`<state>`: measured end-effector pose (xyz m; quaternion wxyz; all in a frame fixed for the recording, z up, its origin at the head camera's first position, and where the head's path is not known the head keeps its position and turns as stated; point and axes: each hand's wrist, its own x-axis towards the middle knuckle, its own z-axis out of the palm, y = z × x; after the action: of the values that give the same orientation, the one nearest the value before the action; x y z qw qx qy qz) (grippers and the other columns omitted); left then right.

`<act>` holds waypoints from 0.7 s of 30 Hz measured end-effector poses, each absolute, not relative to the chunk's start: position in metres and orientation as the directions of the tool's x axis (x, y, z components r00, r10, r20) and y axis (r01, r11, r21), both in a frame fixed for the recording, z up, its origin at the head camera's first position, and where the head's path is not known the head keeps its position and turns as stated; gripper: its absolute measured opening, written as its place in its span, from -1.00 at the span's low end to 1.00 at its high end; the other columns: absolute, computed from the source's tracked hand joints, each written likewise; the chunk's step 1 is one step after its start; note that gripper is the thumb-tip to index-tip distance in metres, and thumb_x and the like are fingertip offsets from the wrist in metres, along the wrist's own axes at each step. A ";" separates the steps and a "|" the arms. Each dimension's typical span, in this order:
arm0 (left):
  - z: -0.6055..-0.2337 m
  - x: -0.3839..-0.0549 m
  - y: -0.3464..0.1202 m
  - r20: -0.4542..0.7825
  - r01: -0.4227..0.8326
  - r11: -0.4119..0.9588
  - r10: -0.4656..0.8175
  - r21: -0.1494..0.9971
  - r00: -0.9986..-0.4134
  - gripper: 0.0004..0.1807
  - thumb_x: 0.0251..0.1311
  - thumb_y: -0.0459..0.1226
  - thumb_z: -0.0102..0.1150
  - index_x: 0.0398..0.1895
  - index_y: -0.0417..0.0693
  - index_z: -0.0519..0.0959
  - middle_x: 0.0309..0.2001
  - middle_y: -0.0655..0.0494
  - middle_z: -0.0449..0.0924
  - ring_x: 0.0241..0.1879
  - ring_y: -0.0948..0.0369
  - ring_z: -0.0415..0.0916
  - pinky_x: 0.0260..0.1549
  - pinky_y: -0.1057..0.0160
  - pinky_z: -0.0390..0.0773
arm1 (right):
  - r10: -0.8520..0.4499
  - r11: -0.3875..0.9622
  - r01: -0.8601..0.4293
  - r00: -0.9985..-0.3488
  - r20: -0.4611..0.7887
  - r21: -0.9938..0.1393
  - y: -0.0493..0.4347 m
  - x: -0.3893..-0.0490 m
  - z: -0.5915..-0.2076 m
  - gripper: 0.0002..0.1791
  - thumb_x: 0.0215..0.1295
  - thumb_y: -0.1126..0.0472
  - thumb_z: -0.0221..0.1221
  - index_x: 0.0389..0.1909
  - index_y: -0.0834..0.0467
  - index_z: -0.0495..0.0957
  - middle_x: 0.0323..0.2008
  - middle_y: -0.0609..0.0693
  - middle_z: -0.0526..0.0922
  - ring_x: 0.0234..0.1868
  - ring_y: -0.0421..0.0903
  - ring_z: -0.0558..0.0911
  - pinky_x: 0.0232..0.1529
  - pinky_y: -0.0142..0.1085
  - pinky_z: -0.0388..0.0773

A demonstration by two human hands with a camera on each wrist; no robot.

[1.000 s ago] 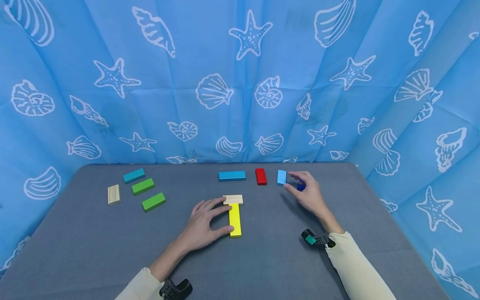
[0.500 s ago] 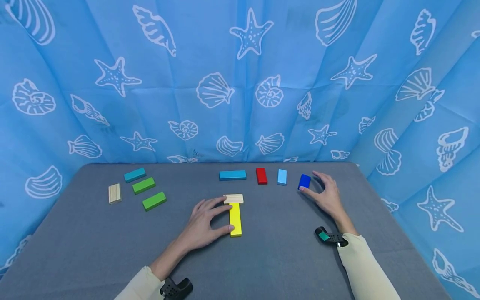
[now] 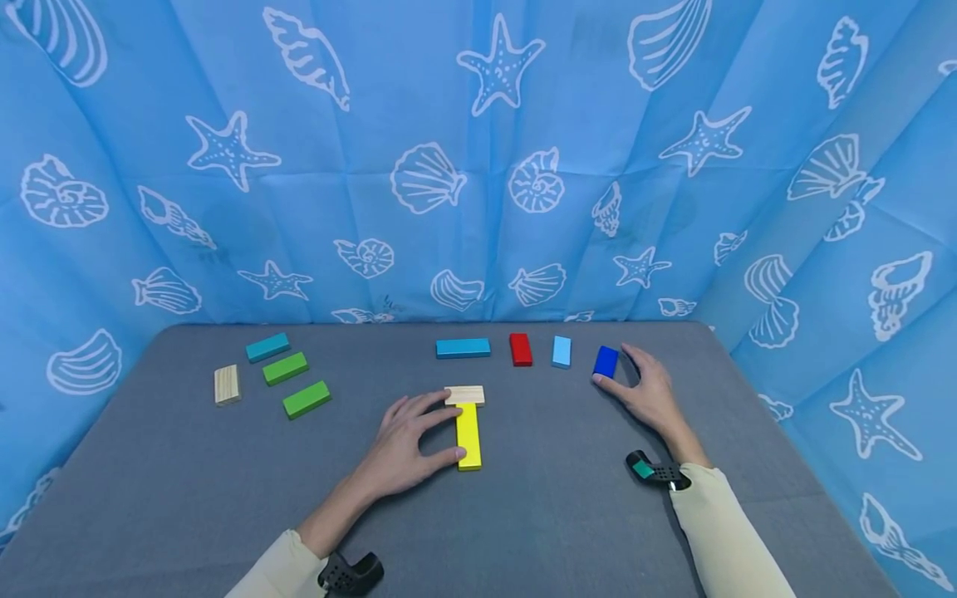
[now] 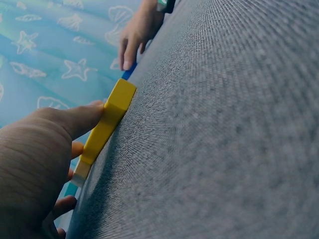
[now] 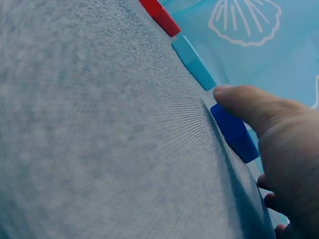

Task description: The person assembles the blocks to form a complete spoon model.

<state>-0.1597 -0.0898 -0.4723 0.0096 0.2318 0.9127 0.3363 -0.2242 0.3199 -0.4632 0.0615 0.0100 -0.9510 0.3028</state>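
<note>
My left hand (image 3: 409,444) rests at a yellow block (image 3: 468,440) lying on the table, thumb and a finger touching its left side. Another fingertip touches a plain wooden block (image 3: 465,395) laid crosswise at the yellow block's far end, forming a T. In the left wrist view the thumb lies against the yellow block (image 4: 107,122). My right hand (image 3: 652,394) is spread around a dark blue block (image 3: 606,361), thumb at its near left corner and a fingertip close to its far right corner. The right wrist view shows the thumb beside the dark blue block (image 5: 234,132); the other fingertips are mostly hidden.
Along the table's back lie a teal block (image 3: 463,349), a red block (image 3: 521,350) and a light blue block (image 3: 561,351). At left are another teal block (image 3: 267,347), two green blocks (image 3: 285,369) and a wooden block (image 3: 227,385). A patterned curtain (image 3: 478,208) hangs behind.
My right hand has moved right, from beside the light blue block to the dark blue block, which is turned very slightly since half a second ago. The left hand has stayed still.
</note>
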 end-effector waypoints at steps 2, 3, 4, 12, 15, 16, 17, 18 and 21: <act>-0.473 -0.160 -0.090 0.138 0.416 0.666 0.429 0.619 -0.893 -0.34 0.19 0.18 0.35 0.35 0.25 0.55 0.48 0.15 0.30 0.47 -0.01 0.17 0.43 -0.31 -0.10 | 0.010 0.821 -0.065 -0.992 0.129 -0.567 0.320 -0.225 -0.464 -0.05 0.29 -0.09 0.33 0.49 0.37 0.17 0.46 0.46 0.16 0.48 0.44 0.07 0.42 0.35 -0.10; -0.473 -0.160 -0.090 0.136 0.416 0.666 0.430 0.620 -0.892 -0.34 0.19 0.18 0.35 0.35 0.25 0.55 0.48 0.15 0.30 0.47 -0.01 0.17 0.43 -0.31 -0.10 | 0.005 0.823 -0.071 -0.991 0.133 -0.564 0.320 -0.225 -0.465 -0.06 0.29 -0.09 0.33 0.48 0.37 0.19 0.46 0.46 0.16 0.48 0.44 0.07 0.41 0.36 -0.11; -0.473 -0.159 -0.090 0.135 0.416 0.665 0.431 0.621 -0.892 -0.34 0.19 0.18 0.35 0.35 0.25 0.54 0.48 0.15 0.30 0.47 -0.01 0.17 0.43 -0.31 -0.10 | 0.001 0.825 -0.077 -0.991 0.137 -0.559 0.320 -0.225 -0.465 -0.08 0.30 -0.08 0.33 0.47 0.38 0.21 0.45 0.46 0.17 0.48 0.44 0.08 0.41 0.37 -0.12; -0.472 -0.159 -0.090 0.140 0.418 0.666 0.430 0.618 -0.892 -0.35 0.19 0.18 0.34 0.34 0.25 0.55 0.47 0.16 0.30 0.47 -0.02 0.18 0.43 -0.32 -0.10 | -0.014 0.833 -0.104 -0.986 0.167 -0.543 0.320 -0.225 -0.468 -0.17 0.33 -0.03 0.31 0.42 0.39 0.28 0.43 0.48 0.20 0.46 0.45 0.10 0.39 0.39 -0.12; -0.472 -0.159 -0.090 0.140 0.417 0.667 0.429 0.617 -0.893 -0.35 0.19 0.18 0.35 0.34 0.25 0.55 0.47 0.16 0.31 0.47 -0.02 0.18 0.43 -0.32 -0.10 | -0.013 0.823 -0.112 -0.984 0.180 -0.557 0.319 -0.224 -0.468 -0.19 0.30 0.00 0.35 0.39 0.39 0.30 0.42 0.48 0.22 0.46 0.45 0.11 0.39 0.39 -0.12; -0.472 -0.159 -0.090 0.139 0.417 0.668 0.429 0.617 -0.893 -0.35 0.19 0.18 0.35 0.34 0.25 0.55 0.47 0.16 0.31 0.47 -0.02 0.18 0.43 -0.32 -0.10 | -0.011 0.818 -0.115 -0.983 0.184 -0.563 0.320 -0.224 -0.468 -0.19 0.28 0.01 0.36 0.39 0.39 0.31 0.42 0.48 0.23 0.45 0.45 0.12 0.39 0.38 -0.12; -0.472 -0.159 -0.090 0.138 0.416 0.668 0.429 0.617 -0.893 -0.34 0.19 0.18 0.35 0.34 0.25 0.55 0.47 0.16 0.31 0.47 -0.02 0.18 0.43 -0.32 -0.10 | -0.008 0.812 -0.115 -0.983 0.185 -0.572 0.319 -0.224 -0.467 -0.20 0.28 0.02 0.37 0.38 0.39 0.31 0.41 0.47 0.24 0.45 0.45 0.13 0.39 0.38 -0.11; -0.472 -0.159 -0.090 0.137 0.416 0.668 0.430 0.617 -0.892 -0.34 0.19 0.18 0.35 0.34 0.25 0.55 0.47 0.16 0.30 0.47 -0.02 0.18 0.43 -0.32 -0.10 | -0.005 0.806 -0.114 -0.983 0.186 -0.581 0.319 -0.223 -0.467 -0.20 0.27 0.03 0.37 0.37 0.38 0.32 0.41 0.47 0.24 0.45 0.44 0.14 0.39 0.37 -0.09; -0.471 -0.159 -0.090 0.133 0.415 0.668 0.431 0.618 -0.892 -0.34 0.18 0.17 0.35 0.35 0.25 0.54 0.48 0.16 0.30 0.47 -0.01 0.18 0.43 -0.31 -0.09 | 0.013 0.787 -0.098 -0.984 0.175 -0.609 0.319 -0.223 -0.466 -0.19 0.27 0.02 0.38 0.38 0.36 0.32 0.40 0.46 0.26 0.44 0.43 0.17 0.40 0.34 0.00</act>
<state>-0.1595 -0.0898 -0.4715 0.0120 0.2316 0.9130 0.3355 -0.2225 0.3193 -0.4662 0.0853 0.0226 -0.9415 0.3254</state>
